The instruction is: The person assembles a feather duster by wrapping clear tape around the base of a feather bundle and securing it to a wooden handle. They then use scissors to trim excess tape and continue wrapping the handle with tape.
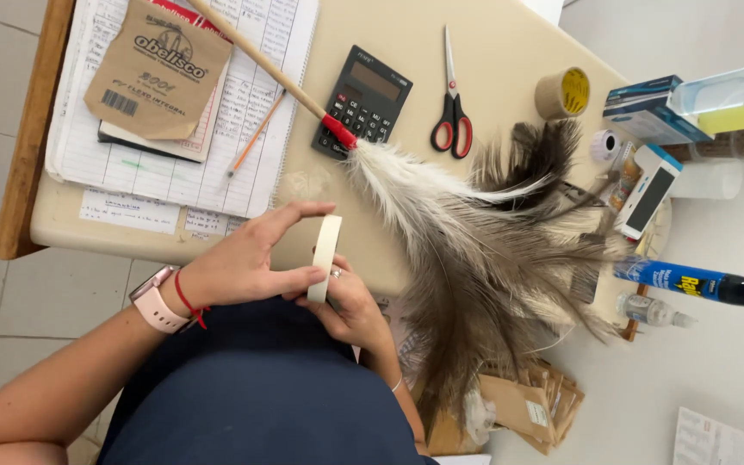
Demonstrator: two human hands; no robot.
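Roll of masking tape [325, 256] held on edge between both hands at the counter's [492, 60] near edge.

The left hand [247, 263] pinches the roll, thumb below, forefinger arched over its top; the right hand [350, 306] cups it from beneath, fingers [335, 274] closed on the rim. The roll's flat faces point sideways toward each hand, feather duster [475, 232] just beside.

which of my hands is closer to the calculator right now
Left. Your left hand sits below the calculator, on the tape roll. Your right hand is lower, holding the roll from underneath.
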